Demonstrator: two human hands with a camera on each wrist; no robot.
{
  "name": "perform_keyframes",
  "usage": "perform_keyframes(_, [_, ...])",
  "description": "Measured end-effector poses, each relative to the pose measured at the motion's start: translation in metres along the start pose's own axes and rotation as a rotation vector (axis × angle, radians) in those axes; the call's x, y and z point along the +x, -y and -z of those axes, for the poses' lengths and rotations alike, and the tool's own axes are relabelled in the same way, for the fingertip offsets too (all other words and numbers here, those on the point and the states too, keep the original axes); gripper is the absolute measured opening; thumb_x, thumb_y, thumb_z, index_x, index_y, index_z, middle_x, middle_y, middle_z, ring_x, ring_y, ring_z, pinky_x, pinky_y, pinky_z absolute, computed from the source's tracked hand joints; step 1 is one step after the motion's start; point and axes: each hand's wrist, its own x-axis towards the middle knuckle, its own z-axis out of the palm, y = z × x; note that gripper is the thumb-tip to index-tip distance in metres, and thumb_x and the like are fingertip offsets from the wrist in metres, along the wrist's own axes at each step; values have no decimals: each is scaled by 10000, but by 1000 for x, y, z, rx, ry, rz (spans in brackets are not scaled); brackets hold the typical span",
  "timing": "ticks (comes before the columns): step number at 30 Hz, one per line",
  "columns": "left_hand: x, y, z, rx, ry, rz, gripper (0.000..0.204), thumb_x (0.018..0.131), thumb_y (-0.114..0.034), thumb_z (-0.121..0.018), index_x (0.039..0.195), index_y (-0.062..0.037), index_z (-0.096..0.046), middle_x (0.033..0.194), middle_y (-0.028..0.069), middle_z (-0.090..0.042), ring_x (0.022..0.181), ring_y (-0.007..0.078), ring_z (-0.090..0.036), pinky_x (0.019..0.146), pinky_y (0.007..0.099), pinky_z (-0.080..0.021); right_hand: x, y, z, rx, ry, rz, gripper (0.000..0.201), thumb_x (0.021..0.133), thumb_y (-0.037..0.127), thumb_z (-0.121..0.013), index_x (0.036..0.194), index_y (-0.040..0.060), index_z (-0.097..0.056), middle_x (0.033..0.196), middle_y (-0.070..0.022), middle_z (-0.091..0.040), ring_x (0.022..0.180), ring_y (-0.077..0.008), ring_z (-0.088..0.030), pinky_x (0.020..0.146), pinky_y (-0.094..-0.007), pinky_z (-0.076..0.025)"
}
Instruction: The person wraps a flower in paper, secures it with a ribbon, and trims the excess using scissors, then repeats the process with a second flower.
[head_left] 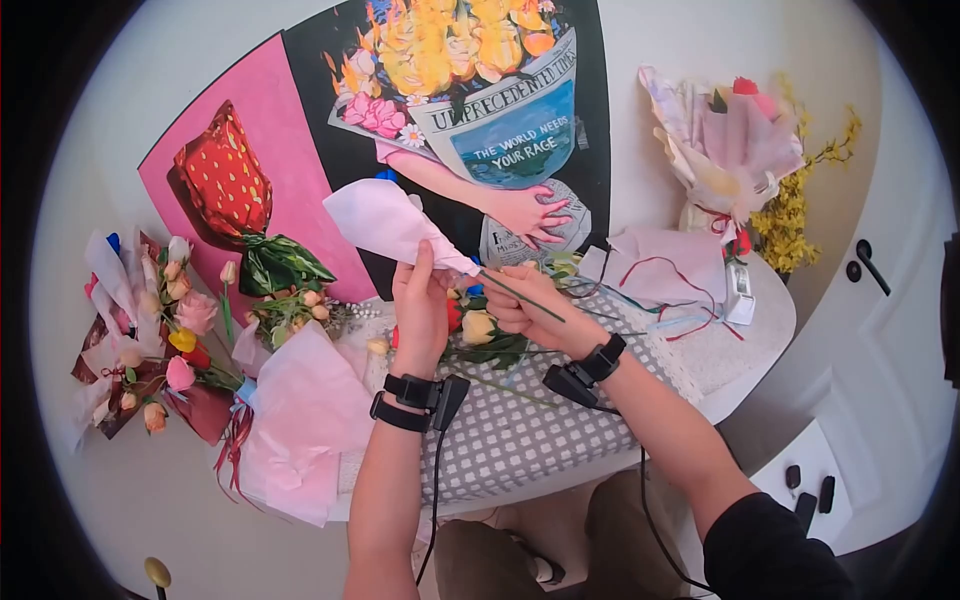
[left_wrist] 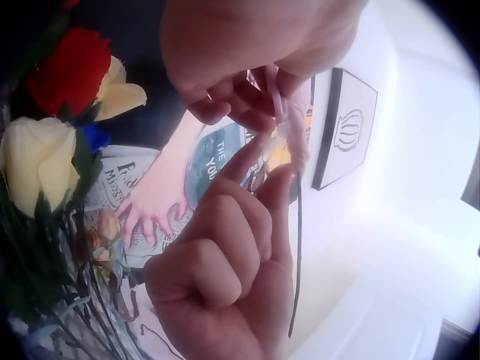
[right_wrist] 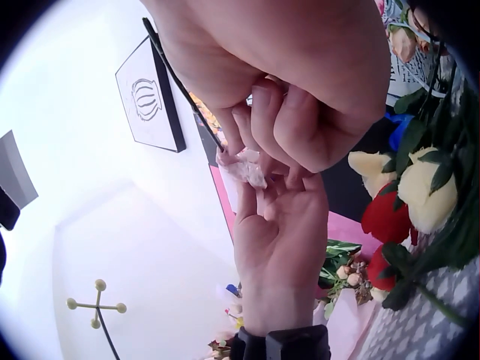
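Observation:
Pale pink wrapping paper (head_left: 385,218) is rolled into a cone, with a thin green flower stem (head_left: 532,298) sticking out of its narrow end. My left hand (head_left: 420,297) holds the cone from below, thumb along its side. At the gathered neck, the fingers of my right hand (head_left: 525,308) pinch the twisted paper (right_wrist: 244,166) where the stem comes out. Both hands' fingertips meet there in the right wrist view. The flower head is hidden inside the paper. Below the hands lie a cream rose (left_wrist: 39,161) and a red rose (left_wrist: 71,69).
A grey checked cloth (head_left: 530,440) covers the table. Wrapped bouquets (head_left: 195,315) and a pink paper sheet (head_left: 300,420) are at the left. More pink paper (head_left: 670,265), a red ribbon (head_left: 715,305) and a small white box (head_left: 739,295) lie right. Another bouquet (head_left: 735,160) stands behind.

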Motion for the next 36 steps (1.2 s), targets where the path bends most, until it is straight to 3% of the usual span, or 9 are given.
perform_keyframes(7, [-3,2,-2,21,12,23,186,1061,-248,-605,1134,-79,-636,965,6,-680,786,80,-601,728,268,-482,-1,2,-12,-145,-13,-25,297,1013,301,-688,853,138,-498,645,110,-350,509,-9,-286,470,-223,-176])
perform_keyframes(16, [-1,3,3,23,10,5,185,1057,-236,-613,1153,-79,-638,991,-8,-676,824,69,-590,715,268,-456,-8,7,-23,-210,-3,-110,162,1036,248,-640,982,103,-592,646,118,-322,531,-4,-267,500,-224,-177])
perform_keyframes(19, [-3,2,-3,24,-46,-19,186,1058,-235,-611,1157,-79,-635,981,-9,-672,820,70,-585,703,266,-448,-6,5,-19,-198,-18,-112,194,990,274,-711,955,112,-610,634,117,-361,511,-6,-289,472,-223,-171])
perform_keyframes(22, [-4,0,-7,17,-61,-14,182,1060,-232,-608,1155,-78,-632,976,-4,-669,819,71,-583,704,266,-445,-4,6,-16,-259,-41,-142,168,1032,255,-639,966,105,-602,643,119,-330,524,-3,-260,490,-225,-174])
perform_keyframes(29, [0,-2,1,-26,-14,-52,168,1068,-237,-589,1112,-79,-624,956,-2,-651,819,81,-583,715,273,-446,-5,7,-10,-297,-83,-152,214,1005,258,-679,878,109,-593,639,117,-348,508,-7,-257,472,-230,-170])
perform_keyframes(32, [3,-16,-1,-27,-105,-118,206,1068,-298,-586,1123,-101,-605,949,-25,-626,837,93,-564,753,293,-434,-6,3,-5,-329,-67,-109,249,957,266,-735,857,77,-609,621,97,-421,508,-9,-336,457,-228,-201])
perform_keyframes(34, [5,-14,9,-44,-92,-112,206,1067,-297,-584,1134,-103,-600,954,-27,-624,839,91,-562,752,293,-433,-2,4,-4,-544,-279,32,259,950,279,-735,885,47,-637,621,76,-459,538,-13,-382,463,-236,-241])
perform_keyframes(35, [6,-14,11,-60,-80,-107,206,1067,-296,-583,1145,-105,-594,959,-29,-621,842,89,-561,750,293,-433,4,1,6,-550,-280,33,259,950,279,-735,885,47,-637,621,76,-459,538,-13,-382,463,-236,-241])
perform_keyframes(36, [5,-12,11,-67,-77,-111,206,1067,-296,-583,1145,-105,-594,959,-29,-621,842,89,-561,750,293,-433,13,-5,23,-607,-373,182,262,953,283,-733,904,40,-648,625,70,-474,541,-15,-393,464,-237,-251])
